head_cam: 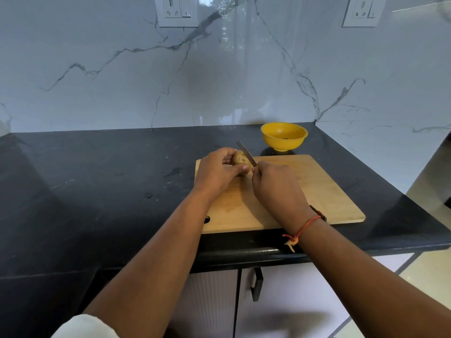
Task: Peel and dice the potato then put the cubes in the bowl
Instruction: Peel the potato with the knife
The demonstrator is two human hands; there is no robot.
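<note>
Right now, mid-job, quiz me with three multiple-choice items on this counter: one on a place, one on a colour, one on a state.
1. Where does the bowl stand relative to the cutting board?
A) on it
B) beyond its far edge, on the counter
C) at its near edge

2. What colour is the bowl?
A) yellow
B) white
C) green

3. What state is the potato in?
A) diced on the board
B) whole, held in the left hand, with the right hand holding the knife at it
C) lying untouched in the bowl

Answers:
1 B: the bowl sits on the dark counter behind the board.
2 A: its wall and inside are yellow.
3 B: fingers wrap an uncut potato, and no cubes show.
</note>
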